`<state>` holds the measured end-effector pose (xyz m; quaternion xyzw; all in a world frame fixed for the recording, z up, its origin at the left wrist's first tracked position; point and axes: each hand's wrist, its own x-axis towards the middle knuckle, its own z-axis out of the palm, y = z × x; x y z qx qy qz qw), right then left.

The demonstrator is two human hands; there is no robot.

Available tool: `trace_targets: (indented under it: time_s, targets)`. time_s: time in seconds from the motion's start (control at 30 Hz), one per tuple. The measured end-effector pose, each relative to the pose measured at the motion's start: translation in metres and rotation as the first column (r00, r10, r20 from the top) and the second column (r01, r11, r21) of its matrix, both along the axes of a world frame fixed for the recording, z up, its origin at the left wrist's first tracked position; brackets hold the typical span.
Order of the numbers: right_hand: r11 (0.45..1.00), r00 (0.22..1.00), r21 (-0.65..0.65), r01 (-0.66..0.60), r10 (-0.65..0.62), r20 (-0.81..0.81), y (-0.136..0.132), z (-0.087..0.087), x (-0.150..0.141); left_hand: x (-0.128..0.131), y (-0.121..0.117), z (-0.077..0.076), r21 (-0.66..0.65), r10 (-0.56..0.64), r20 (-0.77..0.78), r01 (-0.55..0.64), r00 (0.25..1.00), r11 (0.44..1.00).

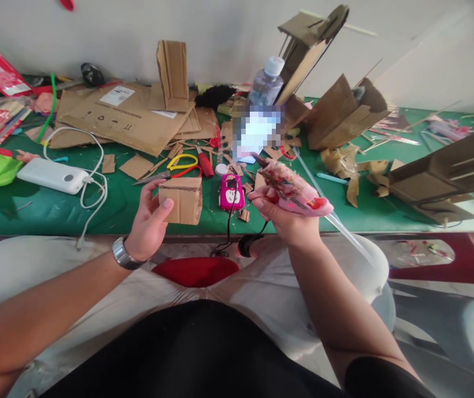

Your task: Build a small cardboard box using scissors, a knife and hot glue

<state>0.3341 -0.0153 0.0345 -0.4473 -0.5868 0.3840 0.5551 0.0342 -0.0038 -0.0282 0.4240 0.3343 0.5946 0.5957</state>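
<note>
My left hand is closed around a small cardboard box, with the thumb pressed on its near side. In my right hand is a pink hot glue gun, its front crusted with residue and its dark nozzle pointing up and left. The nozzle is apart from the cardboard box. Between the hands a magenta block with a white face lies on the green table, a black cord running over it. Scissors with yellow and red handles lie just beyond the box.
Flattened cardboard and scraps cover the back. A white power bank with a cable is at left. A plastic bottle stands behind a lit, blurred phone. Cardboard structures stand at right, near a clear glue stick.
</note>
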Motion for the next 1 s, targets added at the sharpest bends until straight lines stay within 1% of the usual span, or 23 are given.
trace_targets:
  time_s: [0.1,0.2,0.37,0.5,0.6,0.7,0.8,0.9,1.0]
  targets:
    - [0.999,1.0,0.045,-0.013,0.012,0.023,-0.004,0.006,-0.003,-0.002,0.004,0.0,0.024,0.003,0.005,-0.003,1.0,1.0]
    - [0.998,0.999,0.049,-0.041,0.041,0.001,-0.008,0.01,-0.006,-0.004,0.008,0.0,0.043,0.003,0.018,-0.004,1.0,0.999]
    - [0.983,0.981,0.099,-0.152,0.162,-0.105,-0.012,0.011,-0.008,-0.005,0.009,0.0,0.045,0.0,0.033,-0.002,0.999,0.999]
    - [0.969,0.972,0.126,-0.212,0.223,-0.079,-0.012,0.013,-0.009,-0.004,0.009,0.0,0.049,-0.002,0.042,0.0,0.999,0.999]
    - [0.971,0.976,0.117,-0.209,0.215,-0.044,-0.012,0.013,-0.008,-0.005,0.009,0.0,0.04,-0.006,0.035,0.005,0.999,0.999]
    - [0.983,0.988,0.098,-0.156,0.156,0.008,-0.011,0.011,-0.008,-0.006,0.008,0.001,0.033,-0.015,0.029,0.014,0.999,0.999]
    - [0.987,0.99,0.107,-0.118,0.108,0.089,-0.011,0.01,-0.007,-0.006,0.008,0.002,0.029,-0.022,0.032,0.021,0.999,0.999]
    - [0.987,0.985,0.089,-0.132,0.12,0.126,-0.012,0.013,-0.008,-0.006,0.008,0.002,0.027,-0.023,0.03,0.022,0.999,0.999]
    - [0.986,0.981,0.058,-0.155,0.147,0.125,-0.014,0.016,-0.009,-0.006,0.008,0.001,0.028,-0.026,0.027,0.025,0.999,0.999]
